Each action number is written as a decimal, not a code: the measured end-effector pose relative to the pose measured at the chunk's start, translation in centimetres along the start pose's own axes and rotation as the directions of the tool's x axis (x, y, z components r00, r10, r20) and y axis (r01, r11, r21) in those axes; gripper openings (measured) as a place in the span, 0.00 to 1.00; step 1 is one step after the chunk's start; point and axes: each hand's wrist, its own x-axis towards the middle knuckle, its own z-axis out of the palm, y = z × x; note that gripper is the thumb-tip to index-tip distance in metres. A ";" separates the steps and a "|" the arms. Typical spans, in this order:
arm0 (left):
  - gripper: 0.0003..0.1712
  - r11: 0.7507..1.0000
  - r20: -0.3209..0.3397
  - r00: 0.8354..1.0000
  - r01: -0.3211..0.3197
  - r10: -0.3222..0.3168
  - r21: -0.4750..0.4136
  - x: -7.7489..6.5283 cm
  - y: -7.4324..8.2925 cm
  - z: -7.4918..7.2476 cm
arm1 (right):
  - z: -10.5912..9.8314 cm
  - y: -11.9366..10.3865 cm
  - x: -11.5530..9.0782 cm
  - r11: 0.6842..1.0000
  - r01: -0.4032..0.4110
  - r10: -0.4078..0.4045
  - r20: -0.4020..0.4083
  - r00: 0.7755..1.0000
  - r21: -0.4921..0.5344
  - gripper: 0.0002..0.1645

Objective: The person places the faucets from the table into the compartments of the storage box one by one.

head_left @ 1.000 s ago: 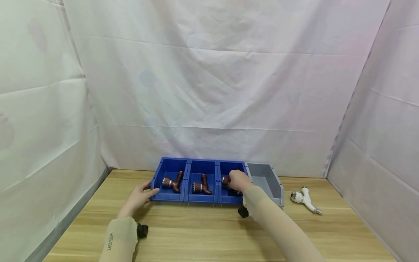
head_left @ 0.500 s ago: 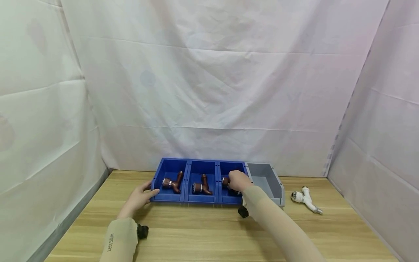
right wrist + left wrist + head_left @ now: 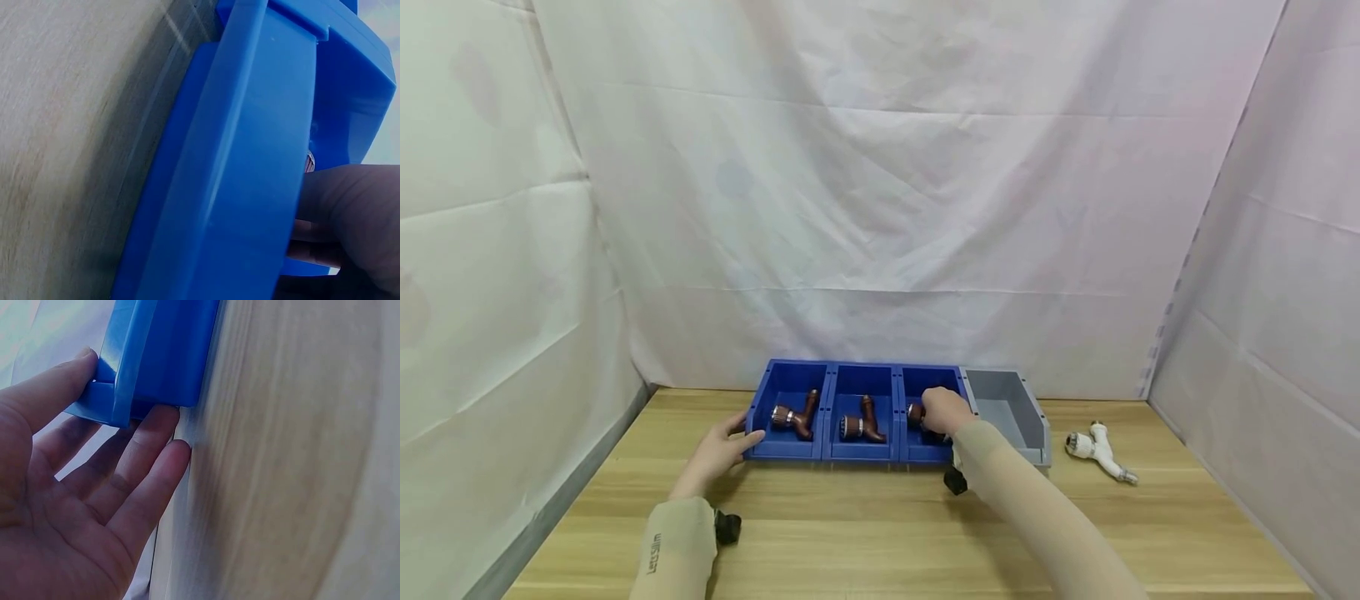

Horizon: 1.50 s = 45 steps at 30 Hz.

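My left hand [image 3: 715, 454] holds the left corner of the leftmost blue bin [image 3: 784, 451]. In the left wrist view, the thumb lies on the blue rim [image 3: 122, 394], with the fingers at the bin's outer side. My right hand [image 3: 947, 411] reaches into the third blue bin [image 3: 925, 454] and grips a brown faucet [image 3: 916, 414], mostly hidden by the hand. The right wrist view shows the bin's front wall [image 3: 250, 156] covering much of that hand [image 3: 356, 215]. One brown faucet [image 3: 802, 423] lies in the leftmost bin, another [image 3: 868, 423] in the second blue bin [image 3: 859, 452].
A grey bin [image 3: 1037, 442] closes the row on the right. Beyond it, a white faucet [image 3: 1103, 454] lies on the wooden table [image 3: 850, 533]. White cloth [image 3: 880, 208] hangs behind the bins and along both sides.
Both hands keep the same places and holds. The whole head view shifts very slightly; the faucets and bins stay where they were.
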 end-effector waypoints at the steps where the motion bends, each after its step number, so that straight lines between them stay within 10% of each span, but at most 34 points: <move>1: 0.37 1.000 0.004 1.000 -0.002 0.002 0.001 0.0 0.0 0.0 | 0.0 0.0 0.0 1.000 -0.004 0.004 0.006 1.000 0.001 0.15; 39: 0.39 1.000 0.009 1.000 -0.004 0.004 0.001 0.2 -0.2 -0.1 | -1.5 -0.2 -0.9 0.999 0.039 -0.038 -0.067 0.997 0.018 0.25; 45: 0.39 1.000 0.011 1.000 -0.004 0.004 0.018 0.2 -0.3 -0.2 | -2.3 -0.3 -1.3 0.996 0.077 -0.073 -0.087 0.994 0.054 0.12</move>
